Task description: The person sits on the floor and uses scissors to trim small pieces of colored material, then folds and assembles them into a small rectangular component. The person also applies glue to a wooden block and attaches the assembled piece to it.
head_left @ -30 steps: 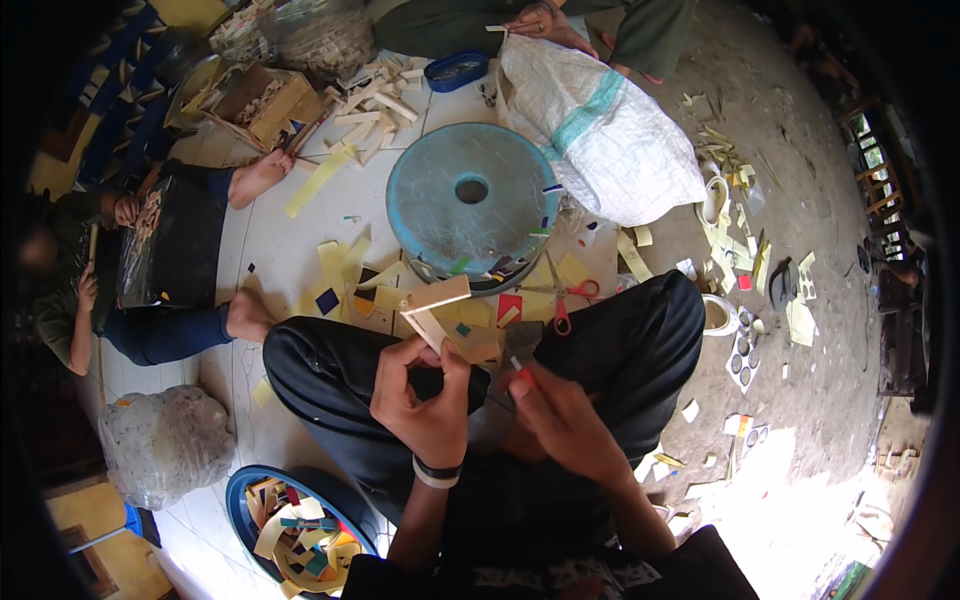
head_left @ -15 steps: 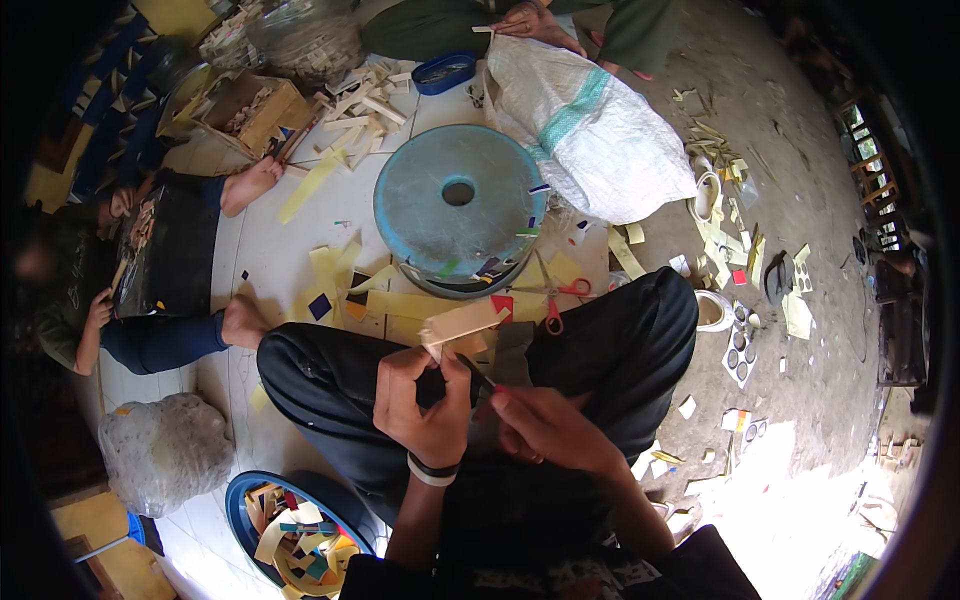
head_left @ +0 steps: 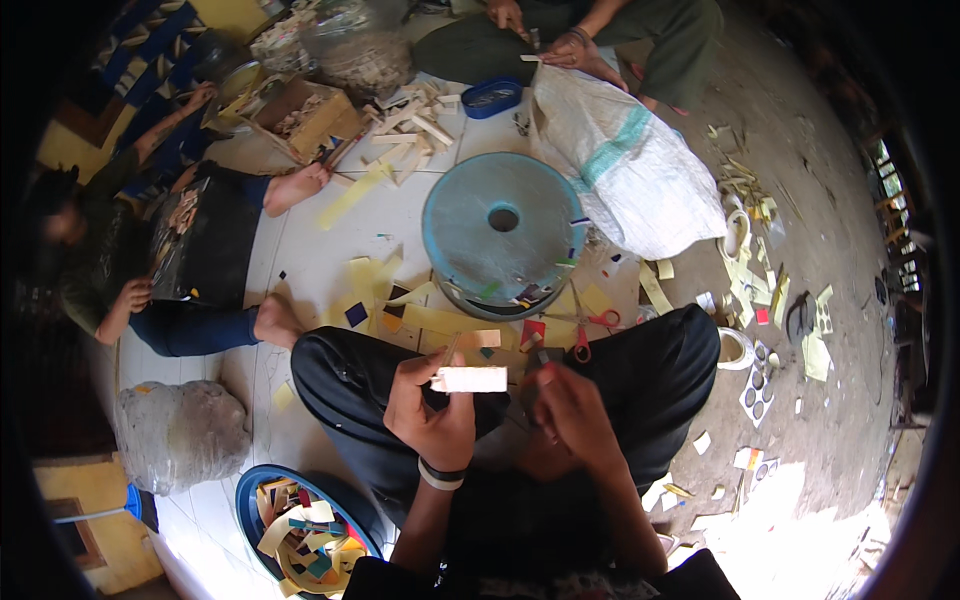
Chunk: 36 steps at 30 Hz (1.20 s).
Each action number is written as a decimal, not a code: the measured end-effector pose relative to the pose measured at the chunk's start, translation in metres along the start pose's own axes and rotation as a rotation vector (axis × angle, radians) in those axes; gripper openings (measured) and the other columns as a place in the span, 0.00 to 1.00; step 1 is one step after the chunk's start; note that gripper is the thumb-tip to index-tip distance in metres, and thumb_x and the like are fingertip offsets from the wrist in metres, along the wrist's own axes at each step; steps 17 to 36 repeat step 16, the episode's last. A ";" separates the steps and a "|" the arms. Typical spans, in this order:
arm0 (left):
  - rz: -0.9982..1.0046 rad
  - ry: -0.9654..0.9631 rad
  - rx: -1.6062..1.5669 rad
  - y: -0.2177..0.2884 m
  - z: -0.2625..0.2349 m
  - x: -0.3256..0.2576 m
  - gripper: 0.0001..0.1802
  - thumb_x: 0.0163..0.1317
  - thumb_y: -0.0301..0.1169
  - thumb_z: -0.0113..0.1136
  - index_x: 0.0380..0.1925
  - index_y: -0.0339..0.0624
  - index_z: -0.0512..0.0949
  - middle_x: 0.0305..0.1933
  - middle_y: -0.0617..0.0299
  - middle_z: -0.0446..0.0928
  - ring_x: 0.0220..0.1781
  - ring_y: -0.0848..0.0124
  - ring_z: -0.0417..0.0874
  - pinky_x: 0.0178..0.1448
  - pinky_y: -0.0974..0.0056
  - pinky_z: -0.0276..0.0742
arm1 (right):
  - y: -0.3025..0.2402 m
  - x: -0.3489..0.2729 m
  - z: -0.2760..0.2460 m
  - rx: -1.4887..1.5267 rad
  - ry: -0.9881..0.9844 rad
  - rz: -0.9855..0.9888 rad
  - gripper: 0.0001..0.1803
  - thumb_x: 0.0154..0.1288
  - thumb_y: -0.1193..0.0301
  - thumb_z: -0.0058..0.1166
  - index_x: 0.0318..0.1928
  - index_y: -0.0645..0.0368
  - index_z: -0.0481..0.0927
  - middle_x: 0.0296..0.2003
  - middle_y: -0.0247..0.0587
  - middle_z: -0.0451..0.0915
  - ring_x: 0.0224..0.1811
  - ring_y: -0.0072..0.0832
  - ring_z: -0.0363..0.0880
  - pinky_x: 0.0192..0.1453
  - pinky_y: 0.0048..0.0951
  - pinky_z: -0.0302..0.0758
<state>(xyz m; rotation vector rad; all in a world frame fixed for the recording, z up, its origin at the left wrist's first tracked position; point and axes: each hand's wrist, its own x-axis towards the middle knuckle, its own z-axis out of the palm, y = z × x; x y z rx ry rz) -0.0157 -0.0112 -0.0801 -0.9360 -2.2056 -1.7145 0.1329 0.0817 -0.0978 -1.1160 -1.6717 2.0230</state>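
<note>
The left hand [head_left: 432,415] pinches a pale rectangular card piece [head_left: 468,379]; the right hand [head_left: 575,415] hovers beside it, its grip unclear, near the white woven sack [head_left: 625,170].

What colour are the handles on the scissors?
Red. The scissors lie on the floor by the blue disc, seen in the head view.

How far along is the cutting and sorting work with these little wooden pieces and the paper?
Done, by the look of it: offcuts fill the blue basin and scraps litter the floor around the round blue disc. In hand: the left hand holds a pale wooden strip, the right hand beside it. Left: yellow sheets and red-handled scissors lie unused ahead.
</note>
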 end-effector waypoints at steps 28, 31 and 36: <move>-0.011 0.010 0.126 -0.016 -0.030 0.000 0.13 0.58 0.23 0.73 0.42 0.37 0.81 0.40 0.49 0.84 0.44 0.50 0.86 0.47 0.55 0.79 | 0.023 0.031 0.023 -0.268 0.068 -0.119 0.20 0.83 0.56 0.52 0.49 0.62 0.85 0.25 0.34 0.79 0.26 0.18 0.77 0.28 0.26 0.75; -0.011 0.010 0.126 -0.016 -0.030 0.000 0.13 0.58 0.23 0.73 0.42 0.37 0.81 0.40 0.49 0.84 0.44 0.50 0.86 0.47 0.55 0.79 | 0.023 0.031 0.023 -0.268 0.068 -0.119 0.20 0.83 0.56 0.52 0.49 0.62 0.85 0.25 0.34 0.79 0.26 0.18 0.77 0.28 0.26 0.75; -0.011 0.010 0.126 -0.016 -0.030 0.000 0.13 0.58 0.23 0.73 0.42 0.37 0.81 0.40 0.49 0.84 0.44 0.50 0.86 0.47 0.55 0.79 | 0.023 0.031 0.023 -0.268 0.068 -0.119 0.20 0.83 0.56 0.52 0.49 0.62 0.85 0.25 0.34 0.79 0.26 0.18 0.77 0.28 0.26 0.75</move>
